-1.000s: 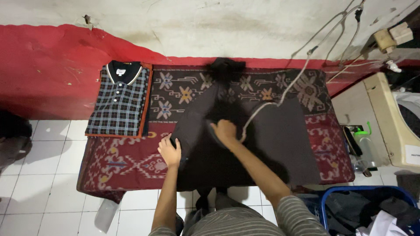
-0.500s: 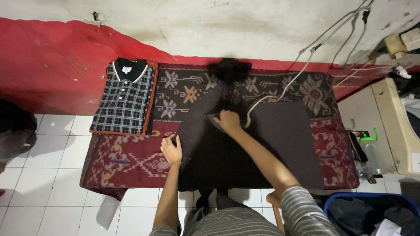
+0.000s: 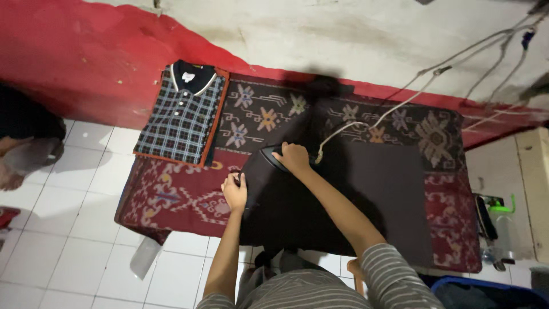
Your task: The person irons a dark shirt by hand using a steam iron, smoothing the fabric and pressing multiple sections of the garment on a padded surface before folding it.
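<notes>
Leftmost, a folded plaid polo shirt [image 3: 184, 117] lay on the patterned red cloth [image 3: 171, 197] covering the bench. The left hand [image 3: 235, 191] pressed flat, fingers extended, on the left edge of the dark garment [image 3: 366, 194] spread at centre. The right hand [image 3: 294, 158] was closed around the iron [image 3: 269, 160], resting on that garment; its cord [image 3: 366, 123] ran rightward to the wall.

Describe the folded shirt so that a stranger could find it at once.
Start at the red patterned cloth spread over the low table against the red wall. The folded shirt lies on its far left corner, away from both hands. Only it is checked, with a dark collar edged in white; the garment nearby is plain dark.
</notes>
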